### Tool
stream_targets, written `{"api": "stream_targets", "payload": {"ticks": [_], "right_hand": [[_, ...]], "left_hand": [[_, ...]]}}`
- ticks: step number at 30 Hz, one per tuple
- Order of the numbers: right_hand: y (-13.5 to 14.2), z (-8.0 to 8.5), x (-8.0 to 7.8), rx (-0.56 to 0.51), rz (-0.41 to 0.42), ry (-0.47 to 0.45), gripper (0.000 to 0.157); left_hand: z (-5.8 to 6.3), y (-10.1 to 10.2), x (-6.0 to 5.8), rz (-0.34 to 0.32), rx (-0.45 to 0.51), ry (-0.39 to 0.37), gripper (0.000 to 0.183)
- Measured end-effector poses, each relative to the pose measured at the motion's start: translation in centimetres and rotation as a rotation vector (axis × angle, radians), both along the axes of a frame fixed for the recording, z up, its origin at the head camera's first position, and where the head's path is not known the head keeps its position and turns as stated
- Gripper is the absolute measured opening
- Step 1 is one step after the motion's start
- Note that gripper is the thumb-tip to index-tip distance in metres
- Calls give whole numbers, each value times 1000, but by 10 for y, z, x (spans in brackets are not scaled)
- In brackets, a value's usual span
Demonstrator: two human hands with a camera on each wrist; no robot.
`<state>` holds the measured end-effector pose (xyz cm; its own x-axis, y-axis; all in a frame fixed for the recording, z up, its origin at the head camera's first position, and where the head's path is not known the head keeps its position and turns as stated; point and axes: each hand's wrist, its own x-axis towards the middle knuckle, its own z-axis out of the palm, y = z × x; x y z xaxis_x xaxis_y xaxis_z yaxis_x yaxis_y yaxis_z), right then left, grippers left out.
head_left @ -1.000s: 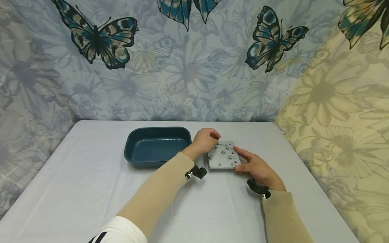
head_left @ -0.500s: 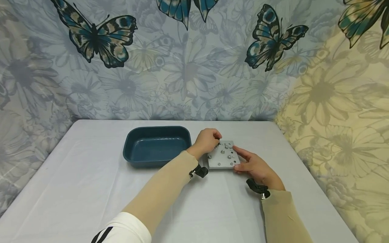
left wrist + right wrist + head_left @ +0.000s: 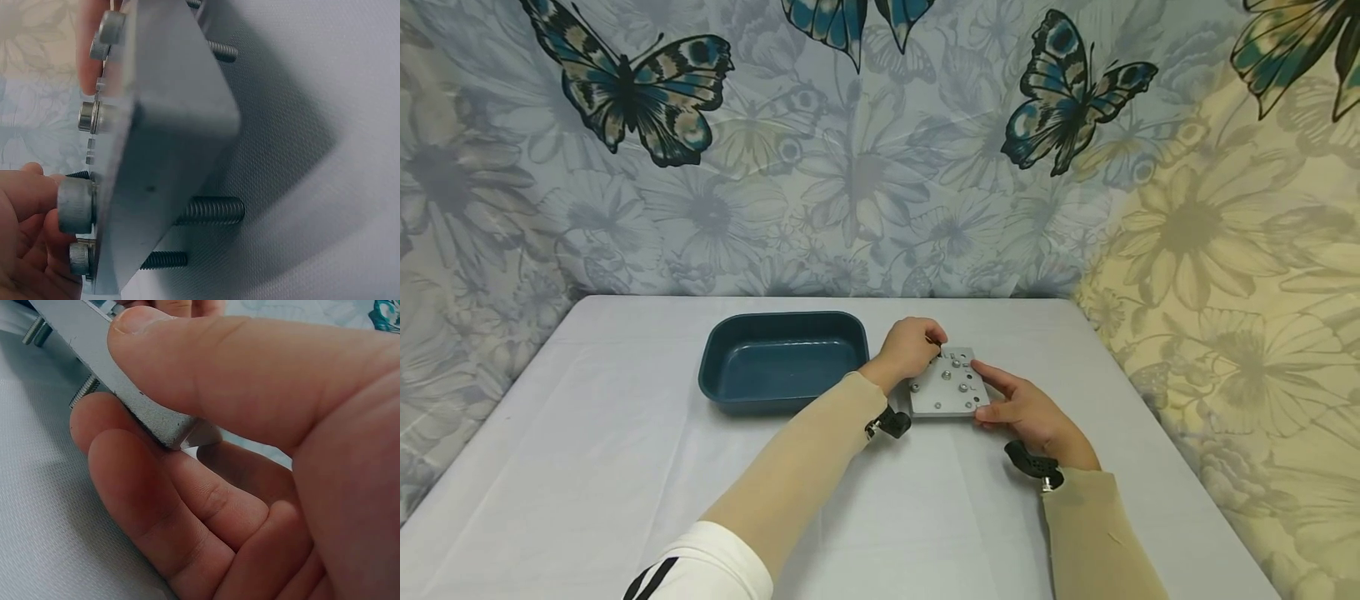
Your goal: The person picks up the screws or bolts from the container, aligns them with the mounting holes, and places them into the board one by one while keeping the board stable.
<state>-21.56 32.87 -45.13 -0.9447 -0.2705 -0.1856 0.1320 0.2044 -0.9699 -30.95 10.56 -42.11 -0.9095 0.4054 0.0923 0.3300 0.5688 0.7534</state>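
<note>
A silver metal plate (image 3: 946, 393) set with several bolts is held at the table's middle right. In the left wrist view, bolt shanks (image 3: 215, 211) stick out below the plate, their socket heads (image 3: 76, 205) on its top face. My left hand (image 3: 907, 348) is at the plate's far left corner, its fingertips pinching a small dark threaded screw (image 3: 78, 175); its other end is hidden by the fingers. My right hand (image 3: 1037, 415) grips the plate's right edge, thumb (image 3: 162, 356) on the top face and curled fingers (image 3: 134, 481) underneath.
Left of the plate, a dark teal rectangular dish (image 3: 782, 362) stands close by my left forearm. A white cloth (image 3: 587, 467) covers the table. Behind it hangs a butterfly-patterned curtain (image 3: 865, 183). Black wrist mounts (image 3: 1033, 462) sit on both wrists.
My left hand and forearm have shifted slightly to the right over the plate's corner. My right hand keeps its grip on the plate's edge.
</note>
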Motion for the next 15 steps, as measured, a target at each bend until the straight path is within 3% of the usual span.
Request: {"api": "stream_targets", "payload": {"ticks": [15], "right_hand": [[2,-1,-1,-4,7,8,92]], "left_hand": [[4,0,3,-37,-63,49,23]]}}
